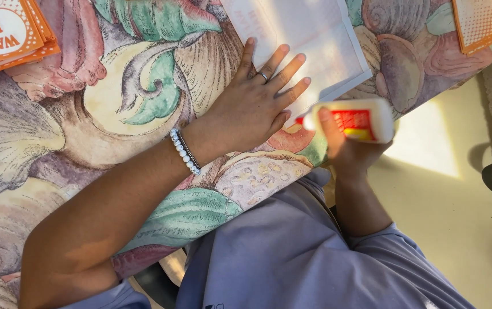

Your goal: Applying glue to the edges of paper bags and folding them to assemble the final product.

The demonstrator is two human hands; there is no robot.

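My left hand [254,103] lies flat with fingers spread, pressing down on the lower edge of a white paper sheet [309,34] that rests on a table covered by a seashell-patterned cloth [85,114]. A ring sits on one finger and a pale bead bracelet circles the wrist. My right hand [346,150] grips a white glue bottle [354,121] with a red and yellow label, held sideways at the table's edge, its tip pointing left toward the sheet's near corner.
A stack of orange printed paper bags [5,31] lies at the top left. Another orange dotted piece [480,23] lies at the top right. A pale floor [457,206] shows past the table edge. My lap in grey-blue clothing fills the bottom.
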